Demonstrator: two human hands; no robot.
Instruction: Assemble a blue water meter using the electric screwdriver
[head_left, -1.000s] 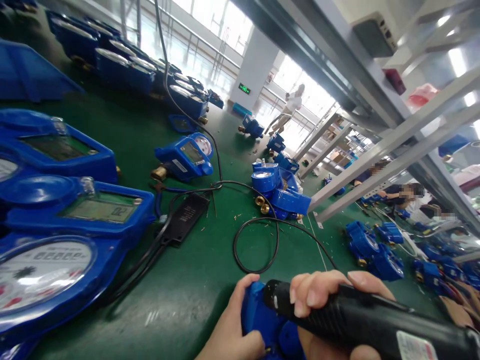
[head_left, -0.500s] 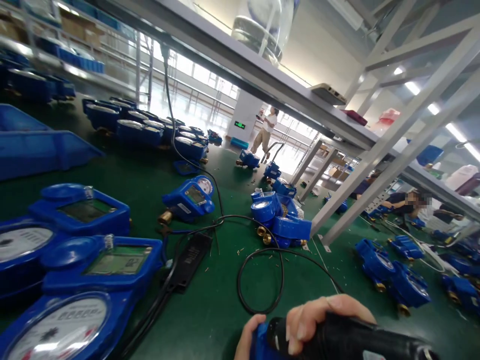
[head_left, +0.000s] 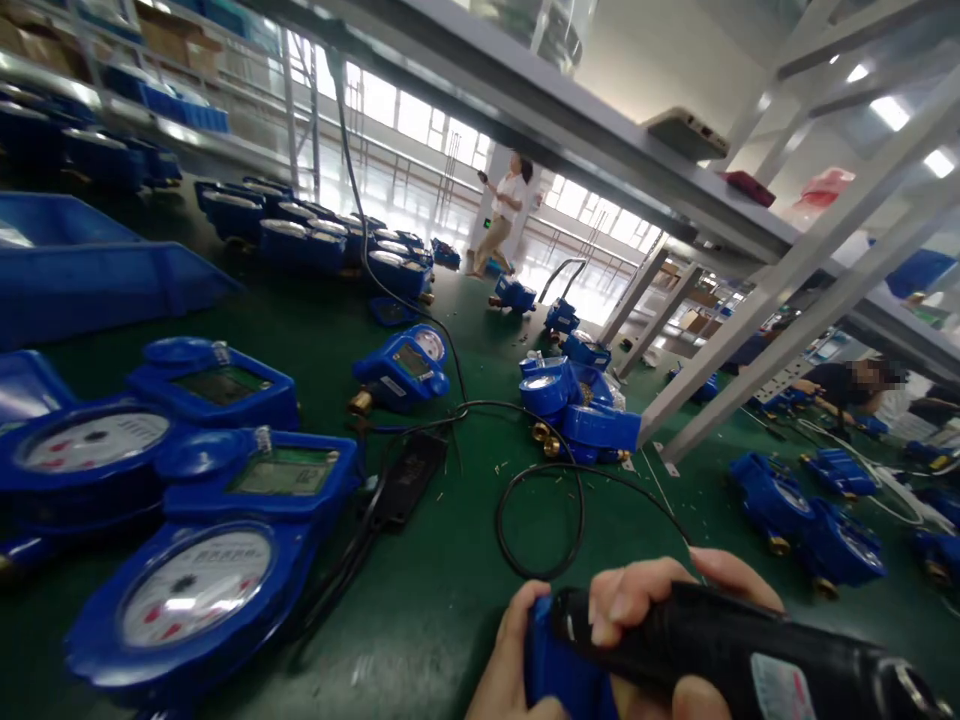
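At the bottom edge my right hand is wrapped round a black electric screwdriver, which lies slanted with its nose toward the left. That nose meets a blue water meter, only partly in view. My left hand grips the meter from its left side, thumb and fingers around the housing. The screwdriver's tip is hidden against the meter. To the left lie larger blue water meters with white dials and small displays, the nearest meter face up.
A black cable loops across the green bench to a black box. More blue meters stand ahead and right. A blue bin is at left. Metal shelf legs rise at right. People are farther off.
The view has shifted, so bench items sit farther right and higher. More of my hands and the blue meter shows. The distant walking person has moved left relative to the pillar.
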